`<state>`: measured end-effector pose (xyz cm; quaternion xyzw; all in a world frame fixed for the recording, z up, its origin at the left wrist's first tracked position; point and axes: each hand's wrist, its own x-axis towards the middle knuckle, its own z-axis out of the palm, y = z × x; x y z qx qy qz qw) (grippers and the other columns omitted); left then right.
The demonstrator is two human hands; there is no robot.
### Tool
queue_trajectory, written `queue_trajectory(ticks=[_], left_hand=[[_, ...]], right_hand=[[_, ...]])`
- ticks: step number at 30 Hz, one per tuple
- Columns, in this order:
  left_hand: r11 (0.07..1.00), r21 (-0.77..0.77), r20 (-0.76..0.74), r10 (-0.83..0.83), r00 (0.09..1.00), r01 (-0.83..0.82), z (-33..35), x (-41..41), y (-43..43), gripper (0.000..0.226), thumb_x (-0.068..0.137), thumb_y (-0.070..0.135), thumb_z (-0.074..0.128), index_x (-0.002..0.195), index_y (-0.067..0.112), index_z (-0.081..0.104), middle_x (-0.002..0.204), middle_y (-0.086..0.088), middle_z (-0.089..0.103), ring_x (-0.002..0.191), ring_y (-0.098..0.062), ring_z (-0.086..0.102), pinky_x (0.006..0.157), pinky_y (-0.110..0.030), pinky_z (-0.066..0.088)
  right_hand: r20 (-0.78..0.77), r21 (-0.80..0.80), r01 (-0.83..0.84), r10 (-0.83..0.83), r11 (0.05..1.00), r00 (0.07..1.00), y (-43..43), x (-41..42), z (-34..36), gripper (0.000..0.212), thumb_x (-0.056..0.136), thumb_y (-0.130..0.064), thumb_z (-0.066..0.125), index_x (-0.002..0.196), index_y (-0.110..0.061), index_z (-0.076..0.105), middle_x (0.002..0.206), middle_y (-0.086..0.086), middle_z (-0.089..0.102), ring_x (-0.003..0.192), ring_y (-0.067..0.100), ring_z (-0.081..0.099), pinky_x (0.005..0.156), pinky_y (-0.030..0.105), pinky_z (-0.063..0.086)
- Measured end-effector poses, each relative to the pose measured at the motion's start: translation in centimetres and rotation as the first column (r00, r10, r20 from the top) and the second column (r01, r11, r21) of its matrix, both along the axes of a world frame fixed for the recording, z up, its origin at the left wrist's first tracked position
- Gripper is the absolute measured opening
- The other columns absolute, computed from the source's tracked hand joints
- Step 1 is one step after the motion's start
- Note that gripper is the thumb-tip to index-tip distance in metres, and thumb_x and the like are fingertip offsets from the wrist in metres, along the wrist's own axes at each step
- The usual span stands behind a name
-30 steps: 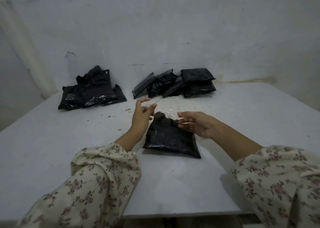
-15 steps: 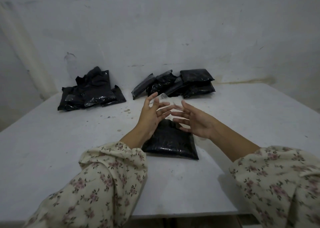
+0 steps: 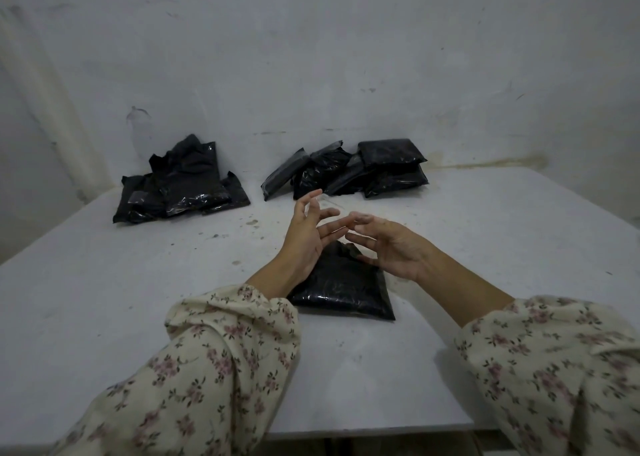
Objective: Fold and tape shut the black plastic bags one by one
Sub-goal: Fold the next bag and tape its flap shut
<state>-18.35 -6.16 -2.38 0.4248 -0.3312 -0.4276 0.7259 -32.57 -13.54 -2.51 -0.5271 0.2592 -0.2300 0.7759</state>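
A filled black plastic bag (image 3: 346, 291) lies flat on the white table (image 3: 104, 282) in front of me, its crumpled top end pointing away. Both hands hover just above that far end without touching it. My left hand (image 3: 308, 237) is turned palm-right with its fingers spread and straight. My right hand (image 3: 391, 247) faces it with its fingers loosely extended. The fingertips of the two hands nearly meet. The fingertips are blurred, and I cannot make out any clear tape between them.
A pile of loose, crumpled black bags (image 3: 180, 185) sits at the back left by the wall. A stack of packed black bags (image 3: 363, 168) leans at the back centre. The table's front edge runs under my floral sleeves.
A second ago the hands were apart, stretching a strip of clear tape over the bag's top. They have since risen, come together, and spread their fingers.
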Motion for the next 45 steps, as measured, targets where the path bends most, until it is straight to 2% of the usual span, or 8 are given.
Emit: queue_trajectory(ticks=[4,10,16,18,22,34,42,45], left_hand=[[1.000,0.015,0.027,-0.025,0.999,0.025,-0.1,-0.2,-0.2,0.026,0.104,0.030,0.032,0.127,0.021,0.041,0.096,-0.010,0.058,0.083,-0.019,0.073,0.075,-0.027,0.058],[0.998,0.016,0.044,-0.060,0.997,0.059,-0.4,-0.4,-0.1,0.031,0.104,0.029,0.033,0.135,0.025,0.035,0.102,-0.008,0.067,0.089,-0.015,0.068,0.076,-0.026,0.055],[0.999,-0.008,0.058,-0.031,0.998,0.031,-0.8,-0.1,-0.2,0.030,0.102,0.030,0.039,0.132,0.033,0.037,0.115,0.000,0.067,0.094,-0.012,0.060,0.073,-0.023,0.050],[1.000,-0.003,0.108,-0.005,0.994,0.006,-0.9,-0.2,-0.3,0.027,0.101,0.030,0.042,0.128,0.035,0.041,0.118,0.003,0.066,0.100,-0.013,0.058,0.079,-0.027,0.048],[0.994,0.025,0.254,0.097,0.962,-0.107,-1.2,-0.4,-0.4,0.022,0.099,0.029,0.052,0.118,0.040,0.049,0.118,0.010,0.066,0.109,-0.011,0.059,0.091,-0.032,0.046],[0.952,-0.063,0.450,0.296,0.843,-0.300,-2.9,-0.5,-0.7,0.024,0.098,0.015,0.054,0.118,0.028,0.054,0.124,0.007,0.059,0.104,-0.008,0.054,0.093,-0.030,0.042],[0.954,-0.057,0.420,0.290,0.860,-0.294,-3.2,0.0,-0.4,0.026,0.098,0.014,0.053,0.119,0.030,0.052,0.126,0.008,0.055,0.107,-0.010,0.052,0.092,-0.023,0.043],[0.965,-0.057,0.438,0.255,0.862,-0.256,-3.2,0.0,-0.4,0.027,0.098,0.014,0.053,0.120,0.031,0.052,0.129,0.009,0.055,0.107,-0.008,0.053,0.094,-0.025,0.043]], right_hand=[[0.042,0.039,0.047,-0.049,0.998,0.998,0.0,0.1,-0.1,0.024,0.072,-0.025,0.070,0.095,-0.027,0.067,0.111,-0.005,0.066,0.112,0.014,0.058,0.099,0.039,0.038],[0.109,0.087,0.096,-0.105,0.992,0.988,-0.3,0.0,-0.3,0.003,0.085,-0.026,0.065,0.085,-0.023,0.066,0.098,-0.009,0.070,0.105,0.011,0.060,0.086,0.033,0.046],[0.112,0.086,0.078,-0.087,0.993,0.990,-0.1,0.1,-0.4,0.022,0.080,-0.018,0.065,0.102,-0.022,0.063,0.100,-0.009,0.072,0.107,0.011,0.060,0.097,0.035,0.039],[0.139,0.121,0.069,-0.086,0.990,0.986,-0.1,0.2,-0.4,0.027,0.086,-0.013,0.059,0.111,-0.021,0.061,0.103,-0.007,0.072,0.107,0.011,0.061,0.098,0.035,0.038],[0.198,0.168,0.041,-0.074,0.985,0.977,-0.1,0.0,-0.3,0.041,0.077,-0.017,0.059,0.118,-0.022,0.056,0.108,-0.006,0.072,0.107,0.009,0.062,0.094,0.034,0.039],[0.199,0.357,0.179,-0.261,0.917,0.944,-0.3,0.6,-1.2,0.023,0.087,0.000,0.053,0.105,-0.011,0.063,0.088,0.003,0.074,0.085,0.015,0.067,0.083,0.026,0.049],[0.175,0.385,0.219,-0.304,0.896,0.936,-0.5,0.3,-1.3,0.013,0.091,-0.007,0.057,0.100,-0.010,0.066,0.084,0.003,0.073,0.084,0.015,0.066,0.085,0.027,0.050],[0.108,0.364,0.207,-0.262,0.908,0.959,-0.6,0.6,-1.4,0.015,0.095,-0.009,0.052,0.103,-0.008,0.065,0.093,0.008,0.071,0.089,0.018,0.066,0.081,0.028,0.052]])
